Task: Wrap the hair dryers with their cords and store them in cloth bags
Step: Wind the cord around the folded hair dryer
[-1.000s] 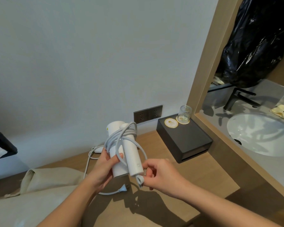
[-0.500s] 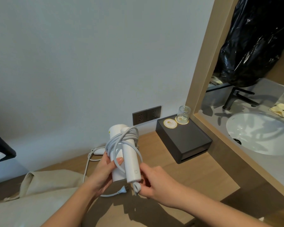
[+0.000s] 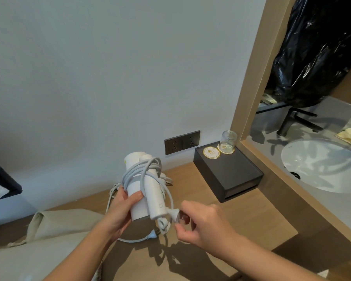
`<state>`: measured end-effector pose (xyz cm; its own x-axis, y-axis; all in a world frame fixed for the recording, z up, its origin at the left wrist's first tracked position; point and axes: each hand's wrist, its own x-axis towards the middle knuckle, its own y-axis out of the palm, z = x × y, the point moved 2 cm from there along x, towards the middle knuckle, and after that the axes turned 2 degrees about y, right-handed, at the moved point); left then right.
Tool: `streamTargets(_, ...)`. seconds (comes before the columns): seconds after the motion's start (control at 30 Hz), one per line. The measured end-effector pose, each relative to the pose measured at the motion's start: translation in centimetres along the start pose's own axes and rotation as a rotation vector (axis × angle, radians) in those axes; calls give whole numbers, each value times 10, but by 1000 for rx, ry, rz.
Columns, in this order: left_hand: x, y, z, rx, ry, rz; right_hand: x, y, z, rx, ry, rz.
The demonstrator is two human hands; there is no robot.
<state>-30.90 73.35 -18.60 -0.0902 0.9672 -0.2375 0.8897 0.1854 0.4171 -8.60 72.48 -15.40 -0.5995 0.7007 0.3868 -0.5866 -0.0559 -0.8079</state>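
Head view: the left hand is gripping the white hair dryer above the table, its cord looped around it. The right hand fingers are pinching the plug. The cloth bag is lying on the table at the left.

dryer: smooth white plastic, faintly glossy. cord: smooth pale grey sheath. bag: matt beige cloth, creased. counter: pale wood, matt grain. box: matt black. glass: clear, shiny. faucet: matt black metal. basin: glossy white. sack: crinkled glossy black plastic.
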Motion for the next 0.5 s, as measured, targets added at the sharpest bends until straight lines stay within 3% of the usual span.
streamTargets(0.17, 0, -4, 5, -23, 23, 13, -2, -6, -10, -62, -44, 39)
streamTargets(0.37, 4, 1, 8, -139, 1, 37, 2, -12, -36, 151, 186, 157)
streamTargets(0.5, 6, 1, 8, -39, 20, -2, 6, -18, -49, 129, 182, 237)
